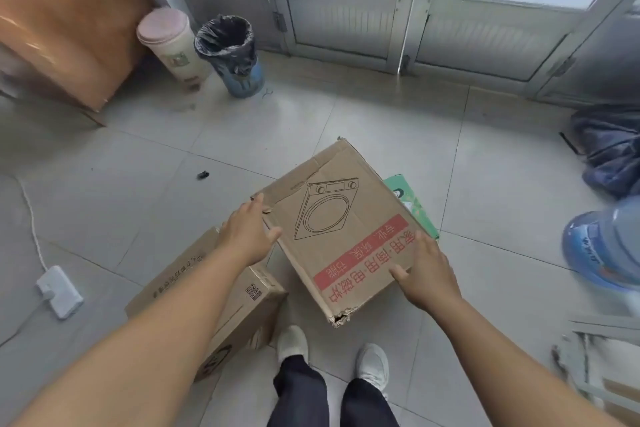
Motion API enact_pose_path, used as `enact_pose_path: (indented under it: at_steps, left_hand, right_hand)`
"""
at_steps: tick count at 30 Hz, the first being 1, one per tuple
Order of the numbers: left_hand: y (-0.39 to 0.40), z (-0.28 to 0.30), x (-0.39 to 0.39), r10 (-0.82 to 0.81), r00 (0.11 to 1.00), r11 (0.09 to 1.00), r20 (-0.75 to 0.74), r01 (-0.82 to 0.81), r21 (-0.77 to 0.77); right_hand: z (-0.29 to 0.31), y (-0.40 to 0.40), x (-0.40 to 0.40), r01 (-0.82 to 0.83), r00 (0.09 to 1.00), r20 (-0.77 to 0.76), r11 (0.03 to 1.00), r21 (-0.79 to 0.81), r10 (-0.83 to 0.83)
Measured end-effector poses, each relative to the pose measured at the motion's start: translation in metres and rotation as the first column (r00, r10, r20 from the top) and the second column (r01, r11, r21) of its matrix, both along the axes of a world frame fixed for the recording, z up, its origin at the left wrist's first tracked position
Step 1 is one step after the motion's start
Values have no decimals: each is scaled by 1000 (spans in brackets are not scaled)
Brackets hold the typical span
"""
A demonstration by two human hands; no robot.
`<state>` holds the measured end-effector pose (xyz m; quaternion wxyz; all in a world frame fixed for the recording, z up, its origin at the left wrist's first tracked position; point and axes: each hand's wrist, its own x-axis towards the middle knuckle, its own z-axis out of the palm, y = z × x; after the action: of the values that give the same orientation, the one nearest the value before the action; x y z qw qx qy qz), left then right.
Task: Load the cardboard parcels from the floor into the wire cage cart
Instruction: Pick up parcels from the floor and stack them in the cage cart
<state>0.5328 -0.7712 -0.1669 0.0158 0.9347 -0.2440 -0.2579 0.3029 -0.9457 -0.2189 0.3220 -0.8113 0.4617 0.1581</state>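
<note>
A cardboard parcel printed with a washing-machine drawing and a red band lies tilted in front of me. My left hand holds its left edge, thumb on the top face. My right hand grips its right near edge, thumb on top. A second cardboard parcel sits on the floor under my left forearm. A green box peeks out behind the first parcel. Part of the wire cage cart shows at the lower right.
A bin with a black liner and a pink-lidded bin stand by the glass doors. A white power strip with its cord lies at left. A blue water jug and a dark bag sit at right. My shoes are below.
</note>
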Motion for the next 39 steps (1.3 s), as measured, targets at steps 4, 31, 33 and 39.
enact_pose_path:
  at_steps: [4,31,33,39]
  left_hand:
    - [-23,-58,42,-35,999,999,-31,36,22]
    - [-90,-333,199,-104,992,988,-66,111,107]
    - [-87,-334,196,-80,993,992,-90,88,94]
    - [-85,-341,195,78,969,993,-235,-98,-73]
  right_hand:
    - [-53,-6,15,105,994,-27,993,46,-104]
    - [-297,-14,56,713,701,-70,698,73,-709]
    - [-296,-36,58,696,718,-39,715,68,-695]
    - [-305,-59,55,772,619,36,616,158,-785]
